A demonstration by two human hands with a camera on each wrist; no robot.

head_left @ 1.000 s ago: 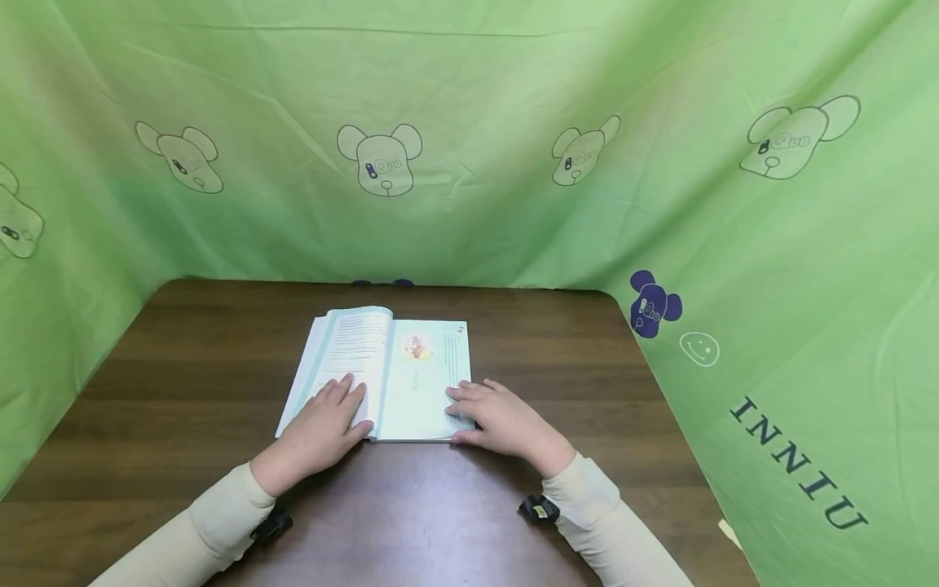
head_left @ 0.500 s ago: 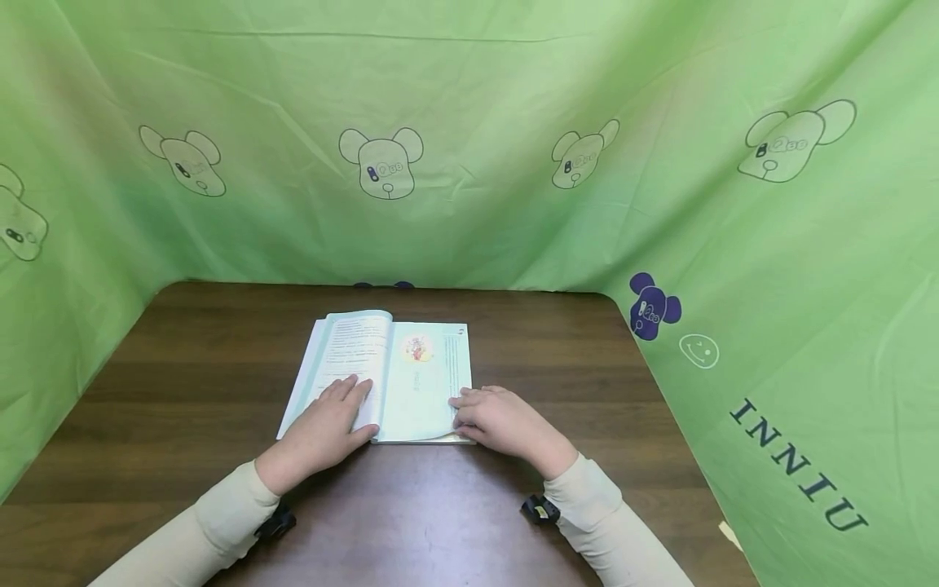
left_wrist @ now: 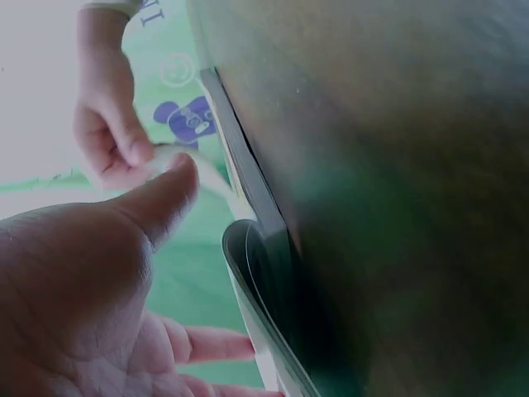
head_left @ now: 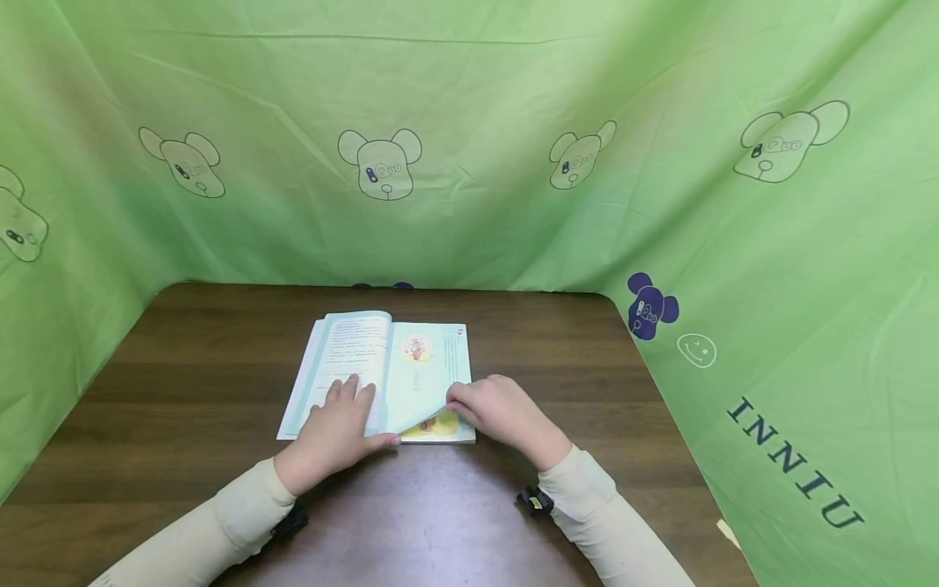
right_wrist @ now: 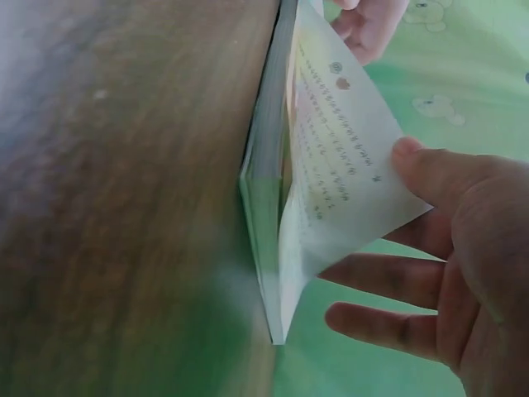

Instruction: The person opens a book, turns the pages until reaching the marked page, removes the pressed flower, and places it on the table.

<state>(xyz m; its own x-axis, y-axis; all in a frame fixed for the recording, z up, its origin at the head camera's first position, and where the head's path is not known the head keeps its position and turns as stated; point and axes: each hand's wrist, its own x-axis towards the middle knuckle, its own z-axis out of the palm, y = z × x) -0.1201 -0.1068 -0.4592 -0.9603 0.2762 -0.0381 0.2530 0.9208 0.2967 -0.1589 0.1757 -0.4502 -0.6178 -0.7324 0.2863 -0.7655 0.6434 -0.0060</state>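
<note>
An open book (head_left: 345, 338) lies on the wooden table, its left pages bulging up near the spine. My left hand (head_left: 332, 434) rests on the lower part of the left page with fingers spread, and its thumb reaches across the spine at the near edge. At the lower right corner, my right hand (head_left: 508, 414) pinches a page (right_wrist: 343, 149) between thumb and index finger. That page is lifted, and the right wrist view shows printed lines on its underside. Beneath it, a yellow picture (head_left: 436, 424) is partly uncovered.
The brown table (head_left: 572, 350) extends around the book on all sides. A green cloth (head_left: 469, 236) with printed bear heads hangs behind it and at both sides. A small pale piece (head_left: 729, 533) sits at the table's right edge.
My right hand has gone from lying on the right page's edge to pinching its corner and lifting it leftward. My left hand has shifted slightly right, its thumb now past the spine.
</note>
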